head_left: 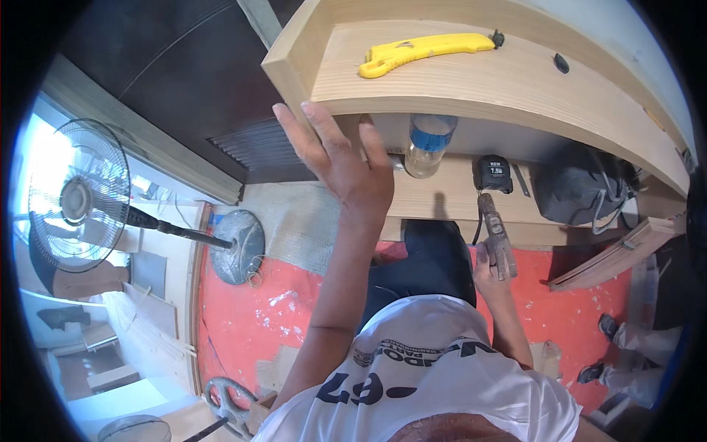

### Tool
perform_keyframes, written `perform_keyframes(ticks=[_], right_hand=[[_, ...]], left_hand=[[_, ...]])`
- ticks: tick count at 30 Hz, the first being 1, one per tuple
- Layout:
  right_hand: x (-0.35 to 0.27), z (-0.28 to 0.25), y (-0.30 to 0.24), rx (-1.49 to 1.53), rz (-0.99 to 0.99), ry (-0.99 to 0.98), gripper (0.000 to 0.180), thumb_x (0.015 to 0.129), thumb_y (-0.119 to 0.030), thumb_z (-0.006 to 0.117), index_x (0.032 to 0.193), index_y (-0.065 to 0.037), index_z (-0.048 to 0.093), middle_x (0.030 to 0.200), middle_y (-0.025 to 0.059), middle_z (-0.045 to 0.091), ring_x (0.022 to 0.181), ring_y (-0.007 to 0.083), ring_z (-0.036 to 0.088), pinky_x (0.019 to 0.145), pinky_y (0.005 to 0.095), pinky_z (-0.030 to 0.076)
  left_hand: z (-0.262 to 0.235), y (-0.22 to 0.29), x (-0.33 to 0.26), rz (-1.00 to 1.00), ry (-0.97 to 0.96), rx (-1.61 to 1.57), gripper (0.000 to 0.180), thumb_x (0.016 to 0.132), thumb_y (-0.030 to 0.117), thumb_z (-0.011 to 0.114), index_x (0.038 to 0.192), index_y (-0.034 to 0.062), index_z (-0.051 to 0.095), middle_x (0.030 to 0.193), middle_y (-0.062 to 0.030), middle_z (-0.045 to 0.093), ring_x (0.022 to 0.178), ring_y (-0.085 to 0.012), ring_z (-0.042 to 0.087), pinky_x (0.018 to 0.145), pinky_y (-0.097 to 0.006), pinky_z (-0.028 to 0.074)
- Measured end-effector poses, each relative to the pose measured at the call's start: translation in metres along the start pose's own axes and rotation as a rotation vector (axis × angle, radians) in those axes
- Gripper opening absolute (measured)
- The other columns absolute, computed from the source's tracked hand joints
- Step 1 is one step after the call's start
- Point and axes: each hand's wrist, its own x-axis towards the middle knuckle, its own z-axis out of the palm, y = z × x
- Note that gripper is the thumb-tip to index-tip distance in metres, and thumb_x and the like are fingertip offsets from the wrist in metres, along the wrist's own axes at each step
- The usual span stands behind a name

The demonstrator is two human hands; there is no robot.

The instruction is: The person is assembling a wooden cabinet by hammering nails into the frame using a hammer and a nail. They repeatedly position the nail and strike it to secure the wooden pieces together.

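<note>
While my left hand [335,158] rests, fingers spread, against the wooden shelf [442,88], my right hand [492,267] is clenched round a hammer [497,234].
Held low at my hip, the hammer is probably stiff and head-heavy; best gripped on the handle.

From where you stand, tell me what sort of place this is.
Probably a carpentry or fit-out site: an unfinished plywood shelf unit, a hammer in the right hand, and a tape measure.

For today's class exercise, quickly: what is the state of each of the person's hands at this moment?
Left hand: open, fingers spread, against the front edge of the wooden shelf.
Right hand: closed around the handle of a hammer.
</note>
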Motion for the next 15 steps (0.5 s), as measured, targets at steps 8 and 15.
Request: perform_keyframes(ticks=[8,15], right_hand=[[-0.004,0.002,0.014,0.298,0.165,-0.073,0.013,0.090,-0.009,0.068,0.089,-0.001,0.057,0.065,0.0117,0.057,0.053,0.0295,0.060,0.049,0.0374,0.045],[-0.017,0.001,0.010,0.171,0.048,-0.130,0.017,0.082,-0.005,0.071,0.092,-0.001,0.058,0.072,0.0139,0.063,0.061,0.0318,0.065,0.055,0.0378,0.050]], left_hand=[[-0.006,-0.001,-0.006,0.130,0.038,0.074,0.068,0.088,0.003,0.061,0.149,-0.0048,0.031,0.150,-0.0387,0.020,0.142,-0.0509,0.024,0.113,-0.052,0.028],[-0.001,0.025,0.007,-0.138,0.040,0.011,0.074,0.085,0.006,0.064,0.148,-0.0084,0.028,0.148,-0.0408,0.020,0.140,-0.0526,0.025,0.114,-0.052,0.026]])
